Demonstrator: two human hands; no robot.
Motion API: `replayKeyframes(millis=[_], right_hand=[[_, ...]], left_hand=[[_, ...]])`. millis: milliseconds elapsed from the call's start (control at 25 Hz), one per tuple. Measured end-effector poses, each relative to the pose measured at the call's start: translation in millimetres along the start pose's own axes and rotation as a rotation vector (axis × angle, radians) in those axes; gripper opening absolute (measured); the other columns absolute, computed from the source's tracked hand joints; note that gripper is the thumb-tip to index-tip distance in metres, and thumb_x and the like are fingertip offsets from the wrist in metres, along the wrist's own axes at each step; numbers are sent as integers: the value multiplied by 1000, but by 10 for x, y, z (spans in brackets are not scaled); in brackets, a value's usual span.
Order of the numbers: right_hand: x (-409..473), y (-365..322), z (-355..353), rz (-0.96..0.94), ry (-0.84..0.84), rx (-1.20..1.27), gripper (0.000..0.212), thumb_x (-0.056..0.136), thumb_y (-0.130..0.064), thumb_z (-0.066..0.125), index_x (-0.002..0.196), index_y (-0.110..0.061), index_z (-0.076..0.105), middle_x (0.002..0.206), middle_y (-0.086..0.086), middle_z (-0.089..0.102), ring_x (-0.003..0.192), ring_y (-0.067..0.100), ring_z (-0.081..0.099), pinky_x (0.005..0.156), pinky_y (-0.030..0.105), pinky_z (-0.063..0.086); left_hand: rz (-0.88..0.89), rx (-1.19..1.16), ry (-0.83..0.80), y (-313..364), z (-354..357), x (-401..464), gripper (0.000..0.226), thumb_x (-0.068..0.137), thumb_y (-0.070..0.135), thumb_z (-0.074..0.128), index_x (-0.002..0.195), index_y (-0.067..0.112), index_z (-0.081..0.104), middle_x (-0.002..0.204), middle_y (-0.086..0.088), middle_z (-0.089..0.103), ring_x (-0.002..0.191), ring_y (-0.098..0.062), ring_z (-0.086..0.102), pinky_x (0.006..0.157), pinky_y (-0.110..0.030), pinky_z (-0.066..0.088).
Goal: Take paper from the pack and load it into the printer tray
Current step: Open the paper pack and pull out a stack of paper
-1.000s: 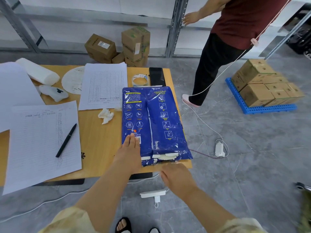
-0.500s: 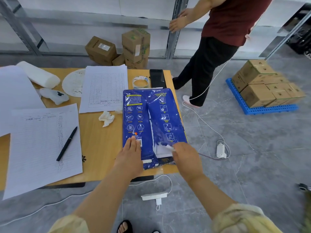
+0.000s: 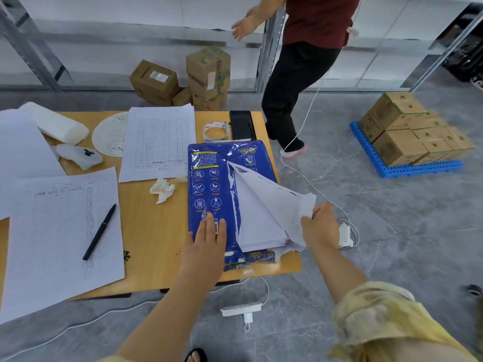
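A blue paper pack point(image 3: 209, 184) lies on the right end of the wooden table point(image 3: 154, 231). Its wrapper is torn open along the right half, and the white paper stack point(image 3: 257, 231) shows inside. My left hand point(image 3: 206, 244) presses flat on the pack's near left part. My right hand point(image 3: 320, 226) pinches the torn wrapper flap point(image 3: 282, 205), white side up, and holds it pulled out past the table's right edge. No printer or tray is in view.
Printed sheets point(image 3: 159, 142), a black pen point(image 3: 100, 235), a crumpled tissue point(image 3: 162, 189), a tape roll point(image 3: 216, 131) and a black phone point(image 3: 242, 125) lie on the table. A person point(image 3: 300, 74) walks behind it. Cardboard boxes point(image 3: 407, 134) sit on a blue pallet; cables and a power strip point(image 3: 240, 309) lie on the floor.
My right hand has ripped the wrapper from the pack's near end and swung the flap up and rightward, exposing the paper. My left hand stays pressed on the pack. The person behind stepped left.
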State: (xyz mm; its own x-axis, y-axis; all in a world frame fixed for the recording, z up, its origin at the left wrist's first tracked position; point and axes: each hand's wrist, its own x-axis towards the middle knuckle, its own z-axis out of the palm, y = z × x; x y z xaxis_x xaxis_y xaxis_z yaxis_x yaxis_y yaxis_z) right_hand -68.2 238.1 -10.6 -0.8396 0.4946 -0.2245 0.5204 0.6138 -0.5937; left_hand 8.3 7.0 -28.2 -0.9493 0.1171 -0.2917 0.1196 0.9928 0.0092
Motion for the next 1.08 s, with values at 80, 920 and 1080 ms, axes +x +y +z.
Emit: replayKeyframes(millis=[80, 920, 1080], right_hand=[[-18, 20, 35, -171, -3, -290, 22, 79, -3, 55, 100, -9, 52, 100, 9, 54, 92, 32, 52, 72, 33, 37], [-363, 187, 102, -548, -157, -506, 23, 87, -16, 47, 77, -6, 65, 81, 7, 55, 69, 26, 57, 60, 29, 37], [-320, 8, 135, -286, -296, -424, 37, 89, -15, 42, 53, -15, 36, 64, 2, 40, 63, 20, 43, 45, 26, 21]], left_hand=[[165, 71, 95, -8, 59, -13, 80, 93, 30, 52, 149, 21, -4, 160, -19, -6, 147, -37, -5, 114, -56, 19], [-69, 73, 327, -744, 128, -181, 98, 67, -7, 67, 149, 3, 15, 159, -19, 12, 148, -28, -10, 113, -57, 14], [-62, 24, -34, -610, 158, -280, 69, 93, 3, 42, 151, 9, 4, 162, -6, 6, 150, -20, 0, 118, -44, 10]])
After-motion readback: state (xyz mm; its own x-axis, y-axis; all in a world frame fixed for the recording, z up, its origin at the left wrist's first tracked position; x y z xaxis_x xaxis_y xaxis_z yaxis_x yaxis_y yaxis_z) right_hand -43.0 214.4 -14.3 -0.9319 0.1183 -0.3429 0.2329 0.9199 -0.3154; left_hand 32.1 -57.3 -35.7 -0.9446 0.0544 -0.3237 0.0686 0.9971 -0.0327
